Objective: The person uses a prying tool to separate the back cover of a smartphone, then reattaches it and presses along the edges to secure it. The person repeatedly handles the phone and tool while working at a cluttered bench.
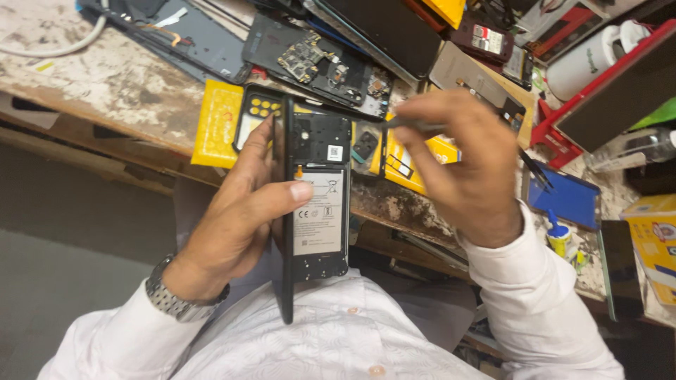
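Left hand (243,211): wraps the opened black smartphone (317,204) from its 9 o'clock side, thumb pressed onto the white-labelled rectangular battery (318,212), fingers curled behind a thin black panel (286,211) seen edge-on – a firm clasp, not a loose one.
Right hand (461,165): fingers pinched shut around a slim grey metal tool (415,127) whose tip points toward the phone's upper right corner, at about 2 o'clock of the phone.
Where the phone is: held in the air above the person's white shirt (338,338), just off the near edge of the stained wooden workbench (113,77), back cover off and battery exposed.
Around it: a yellow flat packet (215,123) lies at 11 o'clock of the phone, another stripped black phone frame with a bare circuit board (310,60) at 12 o'clock, a blue flat panel (567,200) at 3 o'clock.
Risk, battery: I judge the metal tip could slip onto the soft cell or a bare contact – a puncture or a short would follow from a steel point near an exposed pack.
Risk, thumb: steady pressure on the battery could bend or dent it.
Risk, drop: the phone hangs over the lap, not the bench, so a loosened grip would send it down to the floor.
Risk, panel: the thin edge-on panel looks likely to flex or crack if squeezed harder.
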